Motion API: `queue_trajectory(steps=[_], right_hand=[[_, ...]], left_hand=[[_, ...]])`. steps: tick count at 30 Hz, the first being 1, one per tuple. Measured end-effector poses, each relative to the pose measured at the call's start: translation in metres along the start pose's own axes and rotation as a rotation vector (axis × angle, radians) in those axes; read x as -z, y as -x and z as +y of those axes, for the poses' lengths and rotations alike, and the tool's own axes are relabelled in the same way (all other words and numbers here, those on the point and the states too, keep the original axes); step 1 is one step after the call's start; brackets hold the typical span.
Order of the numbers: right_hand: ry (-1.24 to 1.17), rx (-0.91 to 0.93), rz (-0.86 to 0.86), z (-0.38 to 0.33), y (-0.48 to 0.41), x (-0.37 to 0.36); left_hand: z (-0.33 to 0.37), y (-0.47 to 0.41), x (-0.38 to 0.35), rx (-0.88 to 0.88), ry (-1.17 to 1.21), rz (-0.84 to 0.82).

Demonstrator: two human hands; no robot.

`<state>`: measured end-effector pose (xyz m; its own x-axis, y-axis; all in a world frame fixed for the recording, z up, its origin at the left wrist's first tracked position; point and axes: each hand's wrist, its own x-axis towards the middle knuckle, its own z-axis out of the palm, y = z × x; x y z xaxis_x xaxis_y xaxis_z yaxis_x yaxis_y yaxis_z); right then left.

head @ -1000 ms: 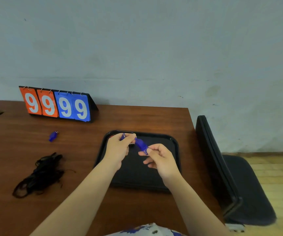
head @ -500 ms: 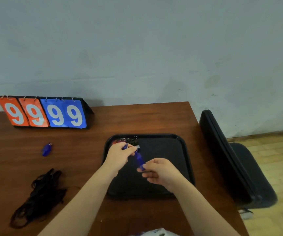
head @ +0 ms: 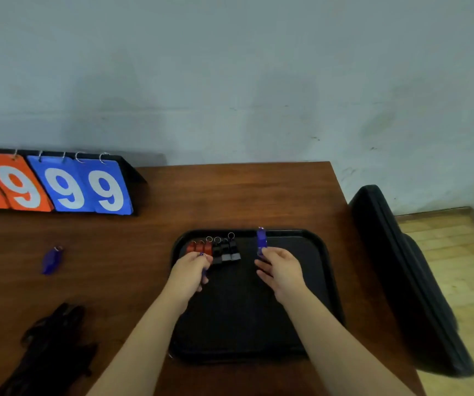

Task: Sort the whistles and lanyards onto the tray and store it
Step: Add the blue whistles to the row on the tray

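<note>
1 loose blue whistle (head: 51, 260) is lying on the tabletop (head: 150, 252) at the left of the frame, the black lanyards (head: 56, 347) bunching at the lower left. At centre, the left hand (head: 193, 271) is hovering over the tray (head: 287, 231), its grip curling round a small blue piece (head: 204, 272), probably a whistle, beside 3 red whistles (head: 199, 247) and 3 black whistles (head: 226, 251). Further right, the right hand (head: 280, 268) is pinching an upright blue whistle (head: 261, 241). Setting both down just right of the black ones, rings toward the far rim, is looking the tidiest way of extending the row.
</note>
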<state>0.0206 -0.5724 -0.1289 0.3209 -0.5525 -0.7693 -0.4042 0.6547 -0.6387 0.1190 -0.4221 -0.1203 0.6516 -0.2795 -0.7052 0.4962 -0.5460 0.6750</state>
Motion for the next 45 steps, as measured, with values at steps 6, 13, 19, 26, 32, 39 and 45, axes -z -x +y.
queue_trajectory(steps=[6,13,19,26,32,39,45], right_hand=[[0.368,0.131,0.008,0.002,-0.017,-0.017],[0.568,0.231,-0.006,0.006,-0.019,-0.021],[0.683,0.380,0.000,0.005,-0.020,-0.018],[0.682,0.385,-0.040,0.011,-0.022,-0.020],[0.708,0.394,-0.022,0.012,-0.019,-0.020],[0.644,0.622,-0.164,0.009,0.012,-0.027],[0.452,0.500,-0.452,0.006,0.040,-0.041]], left_hand=[[-0.007,-0.004,0.011,-0.053,0.012,0.096],[-0.006,-0.007,0.027,-0.091,0.059,0.199],[-0.006,-0.013,0.043,-0.126,-0.092,0.281],[-0.005,-0.019,0.040,-0.052,-0.058,0.223],[-0.004,-0.018,0.039,-0.039,-0.080,0.216],[0.006,-0.002,0.038,-0.217,0.061,0.168],[0.018,0.016,0.021,-0.138,0.624,-0.223]])
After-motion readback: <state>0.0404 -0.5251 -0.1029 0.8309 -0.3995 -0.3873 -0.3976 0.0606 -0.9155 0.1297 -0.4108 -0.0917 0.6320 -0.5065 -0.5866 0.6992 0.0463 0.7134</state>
